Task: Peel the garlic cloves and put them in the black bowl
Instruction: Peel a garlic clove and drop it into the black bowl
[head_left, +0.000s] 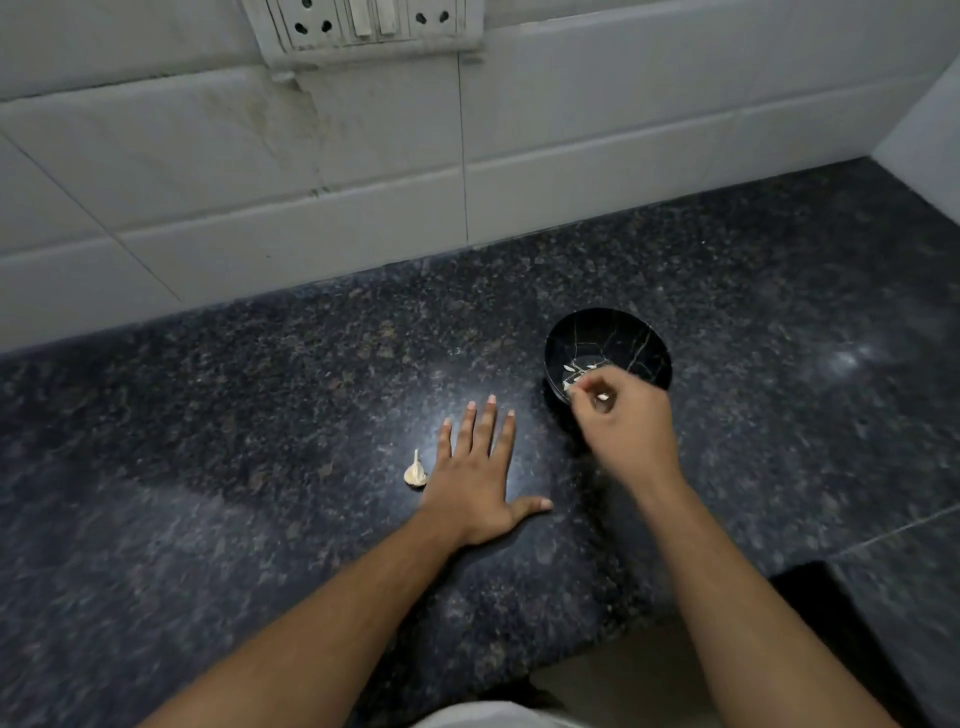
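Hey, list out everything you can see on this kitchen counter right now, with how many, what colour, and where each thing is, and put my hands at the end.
Dark speckled granite counter: one, black-grey, fills the lower view.
White wall tiles: several, white, behind the counter.
Switch and socket plate: one, off-white, on the wall at top.
Round black bowl with white veining: one, black, on the counter right of centre.
Pale bits in the bowl: a few, whitish; cloves or peel, cannot tell.
Garlic remnant with stalk: one, cream, on the counter beside the left hand.
Left hand: one, flat on the counter, fingers spread.
Right hand: one, over the bowl's near rim, fingers curled; a small pale piece shows at them.
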